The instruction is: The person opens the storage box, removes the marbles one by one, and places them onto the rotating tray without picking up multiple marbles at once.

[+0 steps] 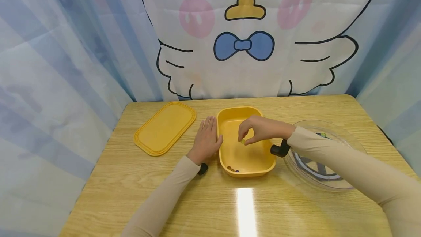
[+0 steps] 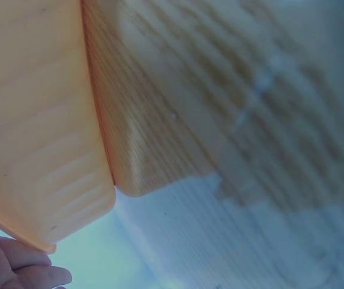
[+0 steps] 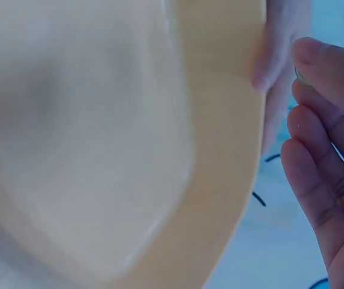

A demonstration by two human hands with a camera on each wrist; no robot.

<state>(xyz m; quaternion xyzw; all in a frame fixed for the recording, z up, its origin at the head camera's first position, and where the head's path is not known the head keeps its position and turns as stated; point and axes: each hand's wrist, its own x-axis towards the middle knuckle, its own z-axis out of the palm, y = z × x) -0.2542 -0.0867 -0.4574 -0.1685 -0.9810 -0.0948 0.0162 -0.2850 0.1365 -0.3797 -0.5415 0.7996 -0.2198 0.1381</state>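
Between thumb and index finger my right hand (image 1: 263, 128) pinches a small yellow-green marble (image 1: 243, 141), over the inside of a yellow plastic bin (image 1: 246, 153). Only an edge of the marble shows between the fingertips in the right wrist view. My left hand (image 1: 205, 140) lies with straight fingers along the bin's left side, its thumb touching the rim. Several small brown and purple marbles (image 1: 232, 169) sit in the bin's near left corner.
A yellow lid (image 1: 165, 128) lies flat at the left. On the right, under my right forearm, stands a clear round dish (image 1: 329, 184) with a grey spoked pattern and a few dark blue and green marbles (image 1: 323, 135). A patterned curtain (image 1: 243, 78) hangs behind the table.
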